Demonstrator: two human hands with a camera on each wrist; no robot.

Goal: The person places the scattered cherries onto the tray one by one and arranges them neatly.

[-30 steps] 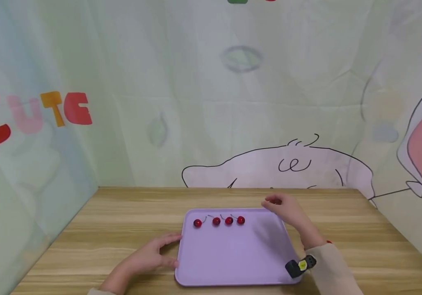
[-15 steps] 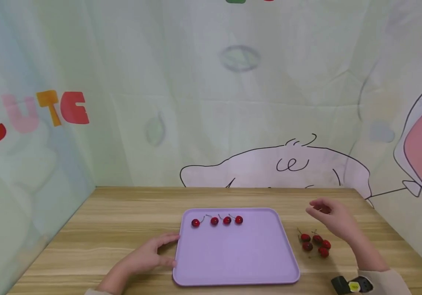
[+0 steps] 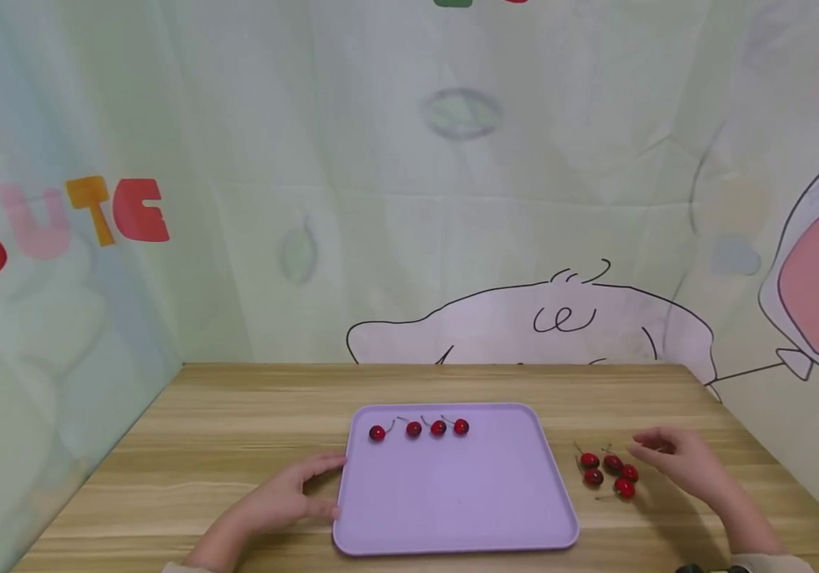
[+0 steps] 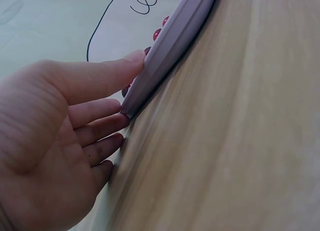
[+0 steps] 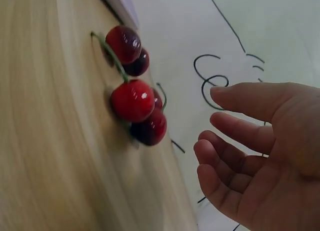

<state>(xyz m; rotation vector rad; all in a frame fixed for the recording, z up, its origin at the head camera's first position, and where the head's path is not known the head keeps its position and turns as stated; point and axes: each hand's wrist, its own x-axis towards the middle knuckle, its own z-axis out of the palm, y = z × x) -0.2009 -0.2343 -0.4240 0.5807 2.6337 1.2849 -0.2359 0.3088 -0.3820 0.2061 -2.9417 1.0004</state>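
Several red cherries with stems stand in a row along the far side of a lilac tray (image 3: 455,497); the leftmost cherry (image 3: 377,433) sits a little apart. My left hand (image 3: 287,497) rests at the tray's left edge, its thumb and fingertips touching the rim, as the left wrist view also shows. A loose cluster of cherries (image 5: 132,101) lies on the table right of the tray. Just right of that cluster hovers my right hand (image 3: 688,465), fingers loosely bent and holding nothing. In the right wrist view a gap separates its fingertips from the cherries.
The wooden table (image 3: 266,422) runs back to a pale printed curtain (image 3: 251,199), which also hangs along both sides. A dark wrist strap (image 3: 710,568) shows at the bottom edge by the right sleeve.
My right hand has moved from above the tray's far right corner to the right and then down beside the loose cherries, which its arm earlier hid. The left hand stays at the tray.
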